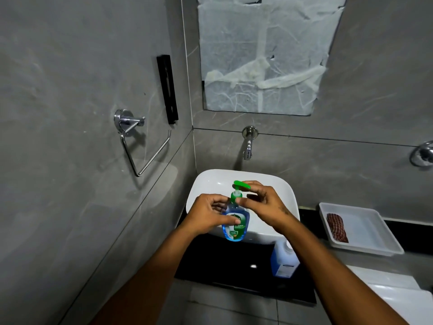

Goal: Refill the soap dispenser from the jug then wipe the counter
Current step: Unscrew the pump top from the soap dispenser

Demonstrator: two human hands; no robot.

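Observation:
A clear soap dispenser (235, 225) with blue liquid, a green label and a green pump head is held upright over the front of the white basin (210, 181). My left hand (208, 215) wraps around its body. My right hand (262, 202) pinches the green collar and pump at the top. A translucent jug (284, 260) of blue liquid stands on the black counter (222, 266) to the right, partly hidden behind my right forearm. In the white tray (372, 231) at the right lies a folded reddish-brown cloth (336, 227).
A wall tap (248, 146) sticks out above the basin. A chrome towel ring (140, 141) and a black holder (167, 89) hang on the left wall. A covered mirror (262, 55) is above. A white fixture (403, 299) sits at the lower right.

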